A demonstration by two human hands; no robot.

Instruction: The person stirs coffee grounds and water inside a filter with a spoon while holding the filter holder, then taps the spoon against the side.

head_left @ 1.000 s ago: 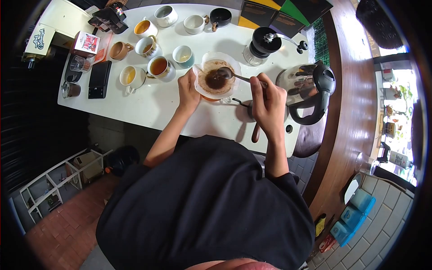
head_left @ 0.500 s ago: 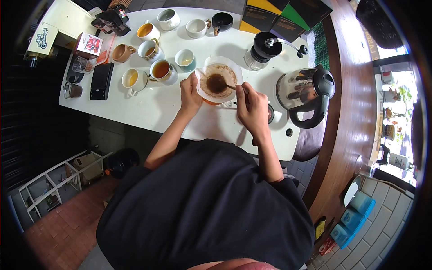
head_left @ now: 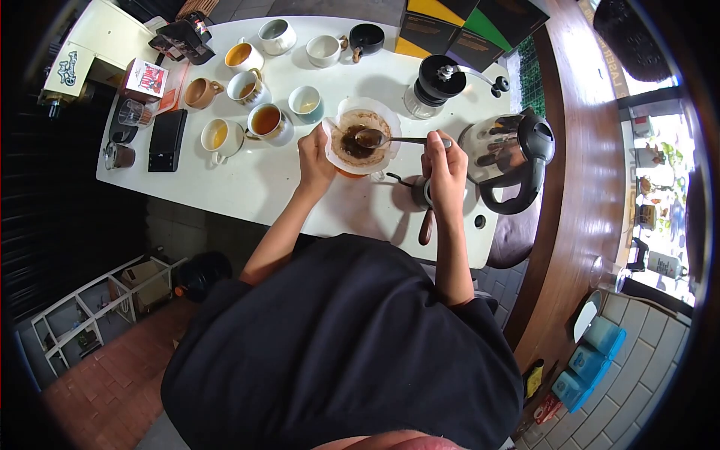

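A white paper coffee filter (head_left: 384,112) holds wet dark coffee grounds (head_left: 351,148), with brown stains up its inner wall. My left hand (head_left: 315,163) grips the filter's left edge; the dripper under it is mostly hidden. My right hand (head_left: 448,169) pinches the handle of a metal spoon (head_left: 409,140). The spoon lies nearly level across the filter's right rim, its bowl over the grounds with some brown liquid in it. Below the right hand, partly covered by it, stands a small gooseneck pot (head_left: 418,193) with a brown handle.
Several cups, among them a mug of tea-coloured liquid (head_left: 268,122), stand left of and behind the filter. A hand coffee grinder (head_left: 435,82) and an electric kettle (head_left: 510,154) are to the right. A black scale (head_left: 166,142) lies at the left on the white table (head_left: 262,196).
My right hand has moved right and turned, bringing the spoon from upright in the grounds to nearly level with its bowl raised. The gooseneck pot shows more. My left hand stays put.
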